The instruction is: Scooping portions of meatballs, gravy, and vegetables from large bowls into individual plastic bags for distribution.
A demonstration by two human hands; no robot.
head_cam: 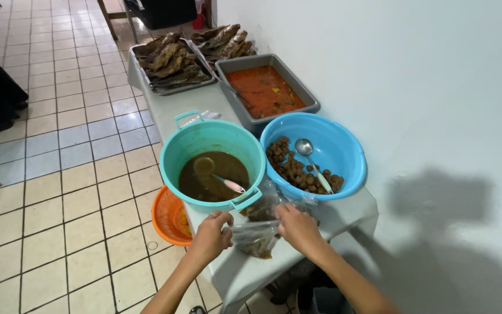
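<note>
Carefully, we pinch the clear food bag [255,235] between both hands' fingers, left hand [210,234] and right hand [297,228], keeping its mouth upright below the teal basin [172,152].

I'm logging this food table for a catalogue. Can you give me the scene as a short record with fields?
left hand: grips clear plastic bag
right hand: grips the same bag
bag contents: dark food, kind unclear
teal tub: brown liquid, ladle
blue basin: brown chunks, spoon
grey tray: red sauce
far trays: dark grilled pieces
floor: orange basket
</note>
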